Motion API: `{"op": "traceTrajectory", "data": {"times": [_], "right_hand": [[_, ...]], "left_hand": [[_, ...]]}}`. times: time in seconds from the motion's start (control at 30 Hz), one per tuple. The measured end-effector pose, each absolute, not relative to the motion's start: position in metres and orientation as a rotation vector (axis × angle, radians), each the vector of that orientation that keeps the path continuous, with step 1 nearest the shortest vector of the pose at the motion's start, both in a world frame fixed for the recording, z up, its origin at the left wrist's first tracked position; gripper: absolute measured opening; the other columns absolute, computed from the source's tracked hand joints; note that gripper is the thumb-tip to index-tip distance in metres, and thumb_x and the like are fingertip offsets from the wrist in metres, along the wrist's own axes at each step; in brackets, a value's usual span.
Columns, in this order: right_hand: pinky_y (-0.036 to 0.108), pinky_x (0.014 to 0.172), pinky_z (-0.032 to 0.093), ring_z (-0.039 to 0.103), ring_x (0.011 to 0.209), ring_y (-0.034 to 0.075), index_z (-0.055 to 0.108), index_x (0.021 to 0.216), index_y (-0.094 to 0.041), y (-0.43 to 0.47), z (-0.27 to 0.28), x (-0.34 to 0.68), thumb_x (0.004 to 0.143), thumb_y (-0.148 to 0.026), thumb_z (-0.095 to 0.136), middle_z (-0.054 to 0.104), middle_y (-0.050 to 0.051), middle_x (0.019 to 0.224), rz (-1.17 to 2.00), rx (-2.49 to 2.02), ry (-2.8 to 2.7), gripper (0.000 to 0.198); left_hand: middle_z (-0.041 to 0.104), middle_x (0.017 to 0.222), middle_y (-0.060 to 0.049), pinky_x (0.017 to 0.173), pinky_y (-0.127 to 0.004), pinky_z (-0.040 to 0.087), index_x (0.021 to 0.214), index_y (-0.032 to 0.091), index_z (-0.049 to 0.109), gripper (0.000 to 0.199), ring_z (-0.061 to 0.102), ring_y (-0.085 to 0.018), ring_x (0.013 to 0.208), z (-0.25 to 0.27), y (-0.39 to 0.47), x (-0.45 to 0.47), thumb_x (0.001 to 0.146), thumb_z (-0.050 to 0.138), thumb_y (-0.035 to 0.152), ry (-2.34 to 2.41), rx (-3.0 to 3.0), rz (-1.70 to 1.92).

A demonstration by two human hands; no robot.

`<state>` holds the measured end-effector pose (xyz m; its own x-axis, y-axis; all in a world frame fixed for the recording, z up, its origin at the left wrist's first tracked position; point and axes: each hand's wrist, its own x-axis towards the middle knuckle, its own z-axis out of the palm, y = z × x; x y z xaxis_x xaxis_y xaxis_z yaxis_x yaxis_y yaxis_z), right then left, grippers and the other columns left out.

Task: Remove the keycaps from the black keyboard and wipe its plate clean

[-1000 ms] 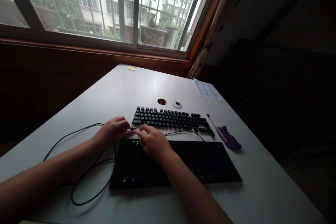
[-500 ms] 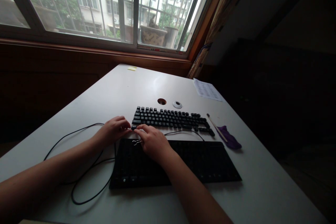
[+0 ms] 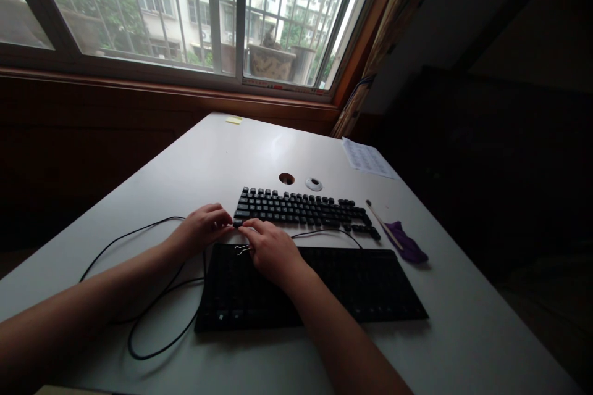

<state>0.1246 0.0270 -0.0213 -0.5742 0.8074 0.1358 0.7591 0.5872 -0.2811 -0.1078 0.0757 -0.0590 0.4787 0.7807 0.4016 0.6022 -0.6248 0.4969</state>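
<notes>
Below and left of the frame's centre, the half-curled left hand (image 3: 207, 223) is touching a black keycap (image 3: 238, 223), its grip unclear; the right hand (image 3: 273, 253) is resting fingertips on that keycap while clasping a wire clip (image 3: 242, 250).

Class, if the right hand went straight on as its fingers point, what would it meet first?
The right hand would probably meet the small black keycap first; whether they already touch is unclear.
</notes>
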Motion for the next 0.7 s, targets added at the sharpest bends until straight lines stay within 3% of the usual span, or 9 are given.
{"op": "traceTrajectory", "data": {"times": [0.7], "right_hand": [[0.034, 0.096, 0.05, 0.058, 0.115, 0.022, 0.059, 0.138, -0.023, 0.0264, -0.0195, 0.124, 0.094, -0.016, 0.049, 0.061, 0.004, 0.142, 0.279, -1.298, -2.576, 0.046]], "left_hand": [[0.062, 0.084, -0.002, 0.062, -0.023, 0.048, 0.088, 0.019, 0.071, 0.018, 0.059, -0.013, 0.066, -0.0618, 0.0772, -0.1103, 0.094, 0.064, 0.035, 1.183, 2.438, 0.879]]}}
